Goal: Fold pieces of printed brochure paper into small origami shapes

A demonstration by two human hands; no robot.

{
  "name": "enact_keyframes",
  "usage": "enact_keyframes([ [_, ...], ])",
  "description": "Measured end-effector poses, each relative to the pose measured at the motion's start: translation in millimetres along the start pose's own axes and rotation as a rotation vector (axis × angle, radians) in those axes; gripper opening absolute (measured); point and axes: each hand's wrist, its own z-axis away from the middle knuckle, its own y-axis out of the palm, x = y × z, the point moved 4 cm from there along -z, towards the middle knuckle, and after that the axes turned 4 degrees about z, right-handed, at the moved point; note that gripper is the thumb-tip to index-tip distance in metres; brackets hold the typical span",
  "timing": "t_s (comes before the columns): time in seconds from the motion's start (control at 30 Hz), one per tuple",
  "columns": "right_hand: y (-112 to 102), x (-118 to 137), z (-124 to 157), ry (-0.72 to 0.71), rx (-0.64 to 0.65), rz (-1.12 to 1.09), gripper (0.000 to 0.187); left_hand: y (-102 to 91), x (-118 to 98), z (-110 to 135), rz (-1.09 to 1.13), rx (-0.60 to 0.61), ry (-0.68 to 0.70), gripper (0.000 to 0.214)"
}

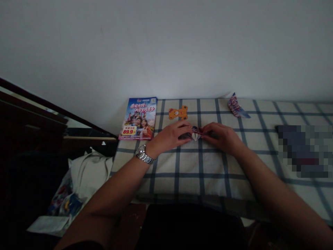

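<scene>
A small folded piece of printed paper (pixel 195 133) lies on the checked tablecloth (pixel 197 166), pinched from both sides. My left hand (pixel 170 136), with a metal watch on its wrist, closes its fingers on the paper's left side. My right hand (pixel 221 136) grips the right side with curled fingers. Most of the paper is hidden between my fingers.
A colourful flyer (pixel 138 118) lies at the table's far left corner. An orange bear cut-out (pixel 178 113) sits just behind my hands. Another folded printed paper (pixel 236 106) rests at the back by the wall. White cloth and bags (pixel 85 168) lie left of the table.
</scene>
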Motion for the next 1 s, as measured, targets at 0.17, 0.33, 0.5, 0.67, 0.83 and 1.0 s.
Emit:
enact_keyframes([
  [0.17, -1, 6, -1, -0.021, -0.011, -0.008, 0.013, 3.6, 1, -1, 0.018, -0.021, -0.002, 0.013],
  [0.33, 2, 8, -2, -0.083, -0.036, -0.010, 0.022, 5.0, -1, -1, 0.013, -0.051, -0.022, 0.011],
  [0.5, 8, 7, -1, -0.089, -0.046, 0.003, 0.014, 6.4, -4, -1, 0.000, -0.056, -0.025, 0.011],
  [0.67, 7, 8, 0, -0.099, -0.070, -0.010, 0.014, 7.5, -4, 0, -0.048, -0.072, -0.021, 0.016],
  [0.83, 7, 7, 0, -0.096, -0.067, 0.035, 0.015, 5.6, -7, -1, -0.019, -0.081, -0.023, 0.010],
  [1.0, 7, 9, 0, -0.102, -0.065, 0.057, 0.010, 4.6, -10, -1, -0.008, -0.095, -0.053, 0.009],
])
